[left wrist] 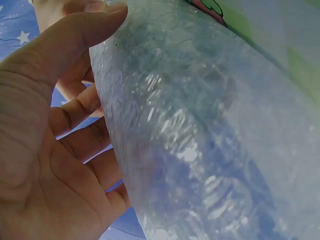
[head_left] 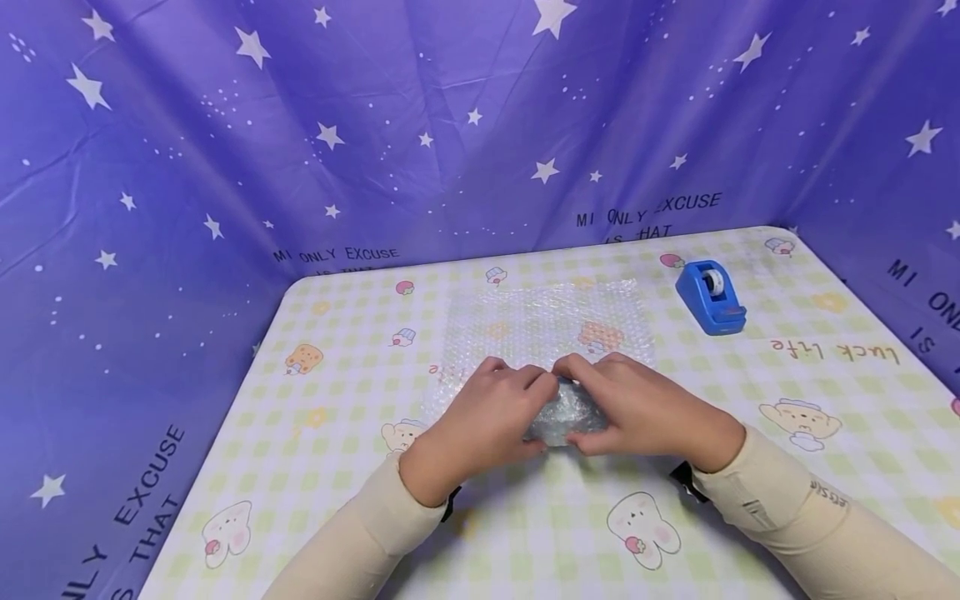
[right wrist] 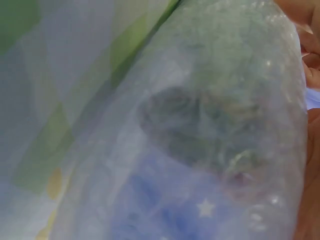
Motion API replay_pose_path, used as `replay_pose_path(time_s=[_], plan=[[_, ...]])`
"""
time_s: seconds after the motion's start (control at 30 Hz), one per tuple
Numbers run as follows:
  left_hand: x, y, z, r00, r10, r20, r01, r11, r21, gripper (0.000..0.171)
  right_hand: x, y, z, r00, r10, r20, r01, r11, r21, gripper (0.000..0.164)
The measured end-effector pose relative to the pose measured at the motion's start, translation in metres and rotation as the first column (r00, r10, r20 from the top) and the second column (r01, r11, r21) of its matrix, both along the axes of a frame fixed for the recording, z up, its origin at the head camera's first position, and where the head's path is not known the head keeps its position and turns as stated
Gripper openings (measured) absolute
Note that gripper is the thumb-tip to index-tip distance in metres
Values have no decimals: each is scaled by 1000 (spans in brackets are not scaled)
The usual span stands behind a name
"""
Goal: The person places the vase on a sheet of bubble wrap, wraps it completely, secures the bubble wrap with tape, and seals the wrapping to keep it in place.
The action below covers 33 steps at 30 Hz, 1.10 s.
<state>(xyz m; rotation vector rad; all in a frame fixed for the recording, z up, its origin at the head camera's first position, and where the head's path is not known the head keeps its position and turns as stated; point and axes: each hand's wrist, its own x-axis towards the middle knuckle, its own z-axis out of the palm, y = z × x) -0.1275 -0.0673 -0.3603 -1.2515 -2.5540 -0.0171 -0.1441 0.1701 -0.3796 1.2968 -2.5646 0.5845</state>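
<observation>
A clear bubble-wrap sheet (head_left: 551,321) lies on the table, its near end rolled into a bundle (head_left: 566,417) round something dark that I cannot make out. My left hand (head_left: 487,412) grips the bundle's left end, fingers curled over the top. My right hand (head_left: 637,404) grips its right end the same way. In the left wrist view the thumb (left wrist: 60,45) and curled fingers wrap the bubble-wrap roll (left wrist: 210,135). The right wrist view is filled by the roll (right wrist: 215,140), with a dark shape blurred inside.
A blue tape dispenser (head_left: 710,297) stands at the back right of the table. The tablecloth (head_left: 337,500) is a green and yellow check with cartoon prints. A purple star-patterned cloth (head_left: 450,125) walls the table at the back and both sides.
</observation>
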Motion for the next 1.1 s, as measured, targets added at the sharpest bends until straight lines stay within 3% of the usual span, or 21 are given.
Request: replay_pose_path(time_s=[0.4, 0.7, 1.1], plan=[[-1, 1, -1, 1000, 10, -17, -10, 1000, 6, 61, -1, 2, -2, 1000, -17, -21, 18, 999, 27, 74], [-2, 0, -2, 999, 14, 33, -14, 1000, 19, 58, 1, 3, -1, 999, -48, -2, 48, 996, 75, 77], [-7, -1, -4, 999, 0, 33, -2, 998, 63, 59, 0, 5, 4, 997, -34, -69, 34, 999, 11, 77]])
